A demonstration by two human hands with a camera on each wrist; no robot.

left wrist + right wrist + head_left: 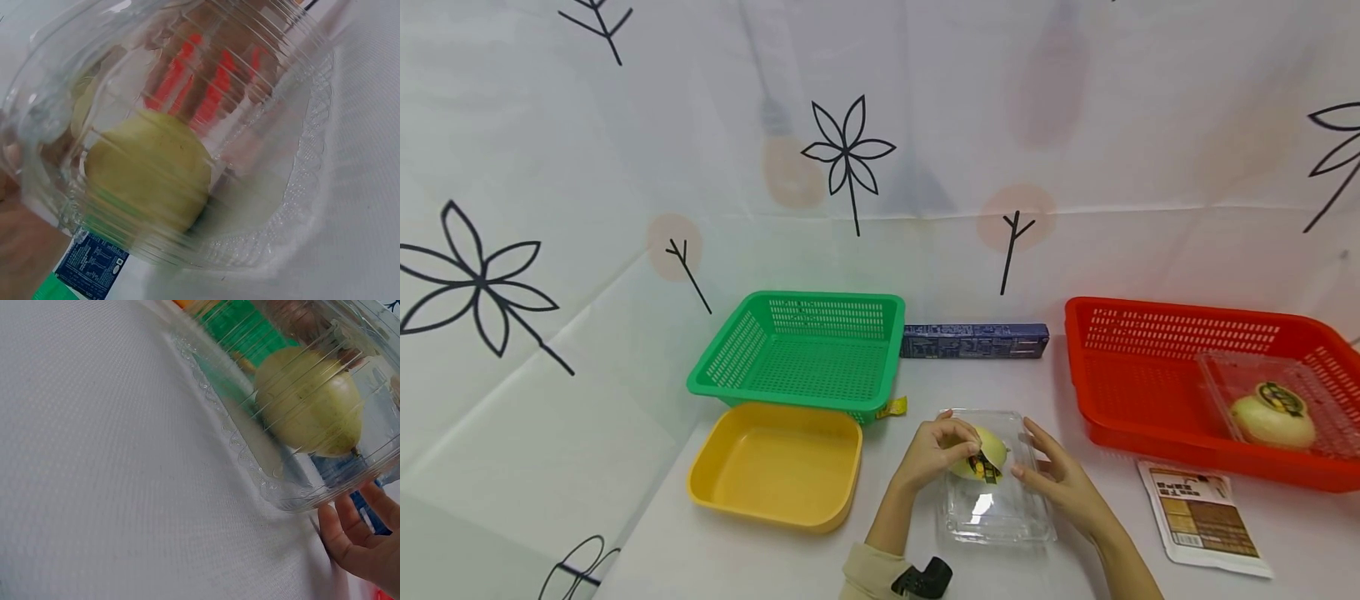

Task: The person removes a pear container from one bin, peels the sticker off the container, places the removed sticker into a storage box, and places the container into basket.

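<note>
A clear plastic clamshell box lies closed on the table with a pale yellow-green pear inside. A dark label with yellow print sits over the pear, one edge lifted at the fingertips. My left hand pinches that edge between thumb and fingers. From the right side, my right hand holds the box, its thumb over the lid and its fingers along the side wall. Through the clear plastic, the left wrist view shows the pear with the label out of sight.
A green basket and a yellow tub stand to the left. Behind lies a long dark-blue carton. On the right, a red basket holds another labelled clear box; a brown-and-white packet lies before it.
</note>
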